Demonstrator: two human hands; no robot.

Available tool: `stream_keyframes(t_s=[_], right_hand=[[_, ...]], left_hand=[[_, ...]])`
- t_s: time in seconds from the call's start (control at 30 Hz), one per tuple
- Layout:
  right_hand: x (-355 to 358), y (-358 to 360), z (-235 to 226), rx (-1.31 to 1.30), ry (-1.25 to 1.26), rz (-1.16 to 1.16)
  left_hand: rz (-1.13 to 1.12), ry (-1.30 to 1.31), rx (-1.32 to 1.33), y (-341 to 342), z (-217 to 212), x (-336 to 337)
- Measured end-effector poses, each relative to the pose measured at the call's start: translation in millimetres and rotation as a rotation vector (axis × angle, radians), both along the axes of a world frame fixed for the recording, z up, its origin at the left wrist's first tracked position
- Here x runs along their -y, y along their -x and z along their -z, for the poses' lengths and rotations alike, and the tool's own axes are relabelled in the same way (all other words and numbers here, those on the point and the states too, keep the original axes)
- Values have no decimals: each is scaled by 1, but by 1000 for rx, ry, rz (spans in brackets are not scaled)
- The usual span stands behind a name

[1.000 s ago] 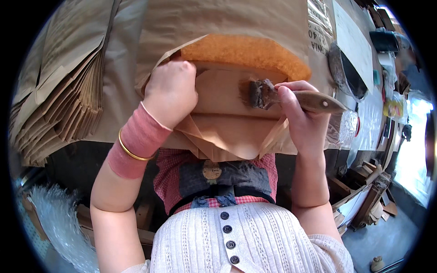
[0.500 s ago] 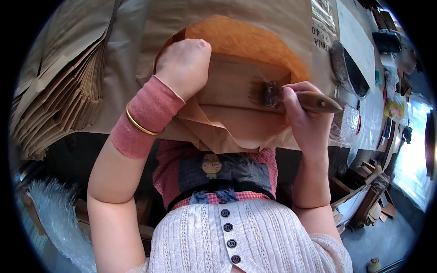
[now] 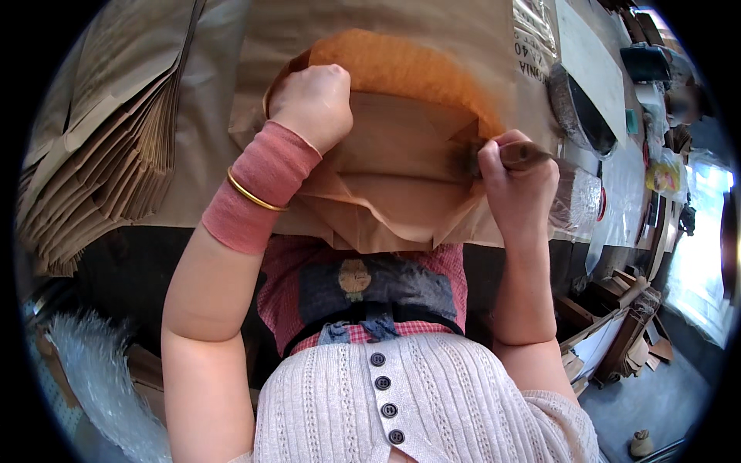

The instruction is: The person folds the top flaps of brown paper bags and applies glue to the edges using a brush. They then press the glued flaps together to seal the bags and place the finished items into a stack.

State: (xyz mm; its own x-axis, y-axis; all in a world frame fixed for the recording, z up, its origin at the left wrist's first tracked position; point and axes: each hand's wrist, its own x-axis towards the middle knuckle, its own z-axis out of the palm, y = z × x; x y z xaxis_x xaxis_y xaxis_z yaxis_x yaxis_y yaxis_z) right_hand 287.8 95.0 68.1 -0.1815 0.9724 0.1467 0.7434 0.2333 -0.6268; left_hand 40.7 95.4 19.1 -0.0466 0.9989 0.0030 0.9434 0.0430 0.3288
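A brown paper bag (image 3: 417,147) lies on the work surface before me, its end spread out into folded flaps. Along its far side runs an orange-brown curved band (image 3: 394,62). My left hand (image 3: 312,104) is a closed fist pressed at the left side of the spread end; what its fingers hold, if anything, is hidden. My right hand (image 3: 519,181) grips a flat brush by its wooden handle (image 3: 526,155). The brush's dark bristles, blurred by motion, are at the right corner of the spread end.
Fanned brown paper bags (image 3: 116,154) are stacked at the left. To the right stand a dark-mouthed tub (image 3: 583,112), a white sheet (image 3: 593,62) and a clear plastic-wrapped block (image 3: 573,197). Wood and cardboard scraps (image 3: 617,324) lie lower right, clear plastic strips (image 3: 100,370) lower left.
My right hand has moved the brush right, from the middle of the spread end to its right corner, and its handle has turned. The left fist stays nearly in place.
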Motion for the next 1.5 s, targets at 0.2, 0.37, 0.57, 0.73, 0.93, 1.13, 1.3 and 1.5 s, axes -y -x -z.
stream_keyframes(t_s=[0.2, 0.37, 0.57, 0.73, 0.93, 1.13, 1.3, 1.5], right_hand=[[0, -5, -38, -595, 129, -3], [-67, -12, 45, -1619, 132, 299], [-51, 39, 102, -2099, 662, -142], [-47, 39, 102, -2071, 706, -324], [-48, 39, 104, -2009, 763, -426], [-47, 37, 108, -1940, 760, -414], [-46, 35, 109, -1769, 773, -437], [40, -3, 72, -1041, 808, -343]], left_hand=[[23, 48, -184, -14, -17, 2], [45, 19, -251, -22, -16, -3], [124, 48, -391, -29, -20, -2], [396, -511, 176, 2, -39, 30], [75, -276, -268, 40, 34, 52], [-21, -284, -171, 2, 42, 57], [347, -95, 4, 12, 22, 100], [355, -221, -235, 33, 35, 64]])
